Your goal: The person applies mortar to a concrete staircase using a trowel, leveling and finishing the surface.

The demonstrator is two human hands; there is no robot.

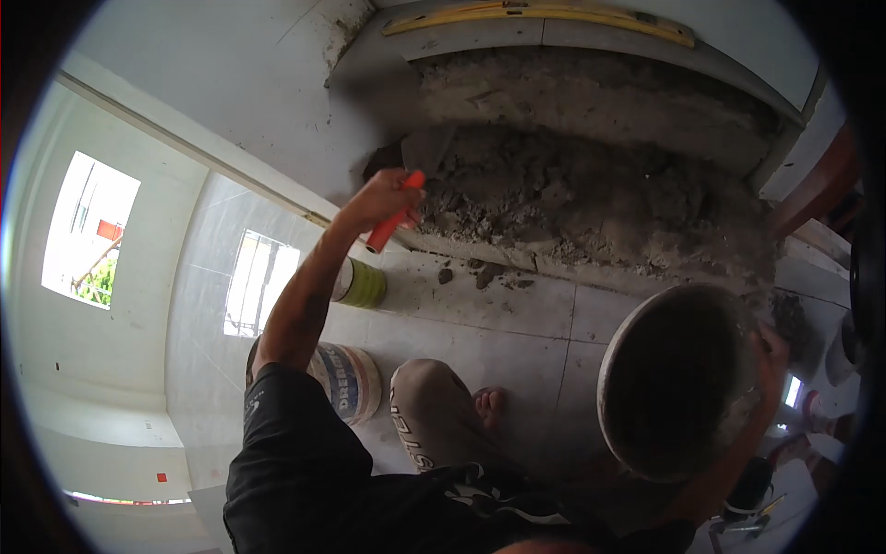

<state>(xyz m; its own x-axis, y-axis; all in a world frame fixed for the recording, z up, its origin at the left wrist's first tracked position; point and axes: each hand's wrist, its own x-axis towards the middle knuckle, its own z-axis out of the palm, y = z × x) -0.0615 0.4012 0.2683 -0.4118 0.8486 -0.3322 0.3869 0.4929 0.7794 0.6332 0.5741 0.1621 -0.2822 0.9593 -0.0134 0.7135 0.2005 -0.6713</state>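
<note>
My left hand [380,201] is wrapped round the orange handle [392,222] of a trowel. The trowel's grey blade [425,150] is at the left end of a bed of wet mortar [554,185] on the step, overlapping it in this view. On the other side, my right hand [772,358] grips the outer edge of a large round mortar basin [616,346]. The basin is tilted so that its dark inside faces me, and its contents are lost in shadow.
A yellow spirit level [535,11] lies on the upper step. Crumbs of mortar [484,272] dot the floor tiles below the bed. A green can [362,283] and a labelled bucket [351,383] stand by my left arm. My bare foot [490,406] rests on the tiles.
</note>
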